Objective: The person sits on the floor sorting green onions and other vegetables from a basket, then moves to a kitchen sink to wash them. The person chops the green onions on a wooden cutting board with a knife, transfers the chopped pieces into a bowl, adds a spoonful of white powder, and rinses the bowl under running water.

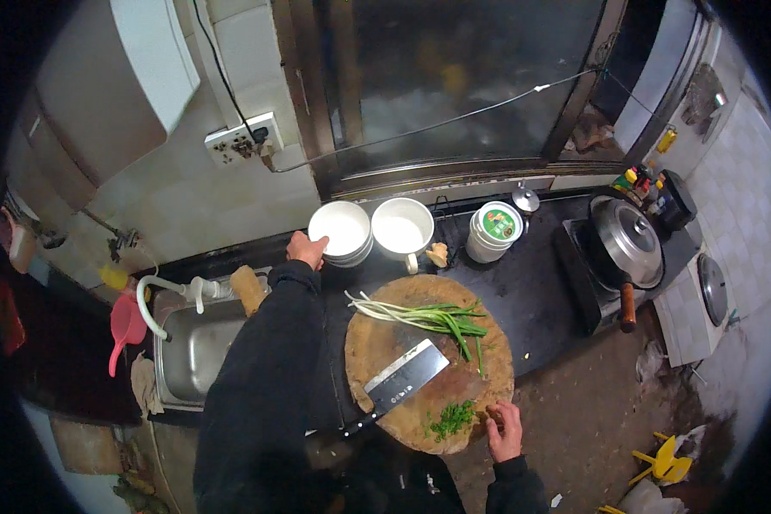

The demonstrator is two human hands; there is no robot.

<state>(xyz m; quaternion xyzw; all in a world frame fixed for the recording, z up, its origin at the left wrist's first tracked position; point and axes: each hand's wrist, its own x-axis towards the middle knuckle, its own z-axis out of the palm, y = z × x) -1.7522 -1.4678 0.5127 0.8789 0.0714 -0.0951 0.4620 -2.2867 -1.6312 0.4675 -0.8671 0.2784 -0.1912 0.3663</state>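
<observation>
My left hand (307,250) reaches forward to a stack of white bowls (341,224), its fingers closed at the near left rim of the top one. My right hand (504,431) is beside the right edge of a round wooden chopping board (480,377), fingers loosely bent and apart, with nothing seen in them. Close to it on the board is a small heap of chopped green scallion (452,420). A cleaver (411,373) lies flat across the board's left part, its black handle over the near edge. Whole scallions (428,317) lie along the board's far side.
A white mug (403,227), a piece of ginger (438,254) and a lidded white tub (493,231) stand behind the board. At right, a lidded pan (627,240) with a wooden handle sits on the stove. The sink (193,355) and a pink ladle (127,325) are at left.
</observation>
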